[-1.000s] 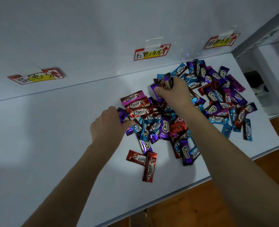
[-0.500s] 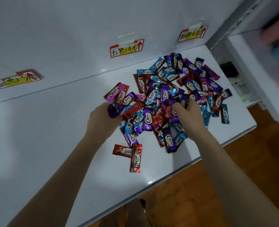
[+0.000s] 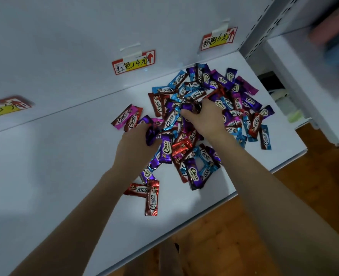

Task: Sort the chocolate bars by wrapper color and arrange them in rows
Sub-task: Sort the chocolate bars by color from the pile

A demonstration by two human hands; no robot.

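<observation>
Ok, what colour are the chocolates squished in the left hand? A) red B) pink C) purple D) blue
C: the left hand grips purple bars, and their shiny purple wrappers poke out from under its curled fingers.

Left hand (image 3: 132,150), right hand (image 3: 205,119) grip purple bars (image 3: 150,134) (piled).

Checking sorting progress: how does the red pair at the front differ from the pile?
The red pair is one colour; the pile mixes red, blue, purple and pink. The pair lies at the front of the shelf; the pile sits further back. The left hand and right hand grip purple bars in the pile; neither touches the pair. Both are Choco bars.
</observation>
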